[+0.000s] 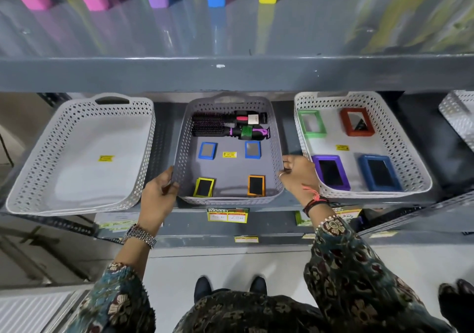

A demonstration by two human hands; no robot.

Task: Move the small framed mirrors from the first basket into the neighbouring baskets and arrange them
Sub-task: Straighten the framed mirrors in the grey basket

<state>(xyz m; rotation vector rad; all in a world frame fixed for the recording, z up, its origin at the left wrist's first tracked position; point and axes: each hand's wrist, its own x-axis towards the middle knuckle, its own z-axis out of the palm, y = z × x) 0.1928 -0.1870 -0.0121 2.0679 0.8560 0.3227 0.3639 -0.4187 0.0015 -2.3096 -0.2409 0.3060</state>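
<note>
**Both hands on the middle basket**

You've got the middle basket (278, 138) by its two sides. Your left hand (157, 196) is wrapped round the near-left wall, thumb hooked inside the rim, fingers outside. Your right hand (298, 176) is up against the near-right rim, fingers curled onto it, sitting in the gap between this basket and the right basket (420, 168).

Inside the middle basket, four small mirrors lie flat, well apart: a blue mirror (207, 150) far-left, a second blue mirror (253, 149) far-right, a yellow mirror (203, 187) near-left, an orange mirror (256, 185) near-right. A yellow price sticker (229, 154) sits between the two blue ones. Along the far wall, two hairbrushes (213, 127) lie side by side, handles pointing right.

Over in the right basket, four larger frames, one towards each corner: green mirror (312, 123) far-left, red mirror (357, 122) far-right, purple mirror (331, 172) near-left, dark blue mirror (380, 172) near-right.

The left basket (28, 179) holds only a yellow sticker (106, 158) on its floor.

All three sit on the grey shelf (289, 203), with price tags (227, 215) on its front edge below your hands.
</note>
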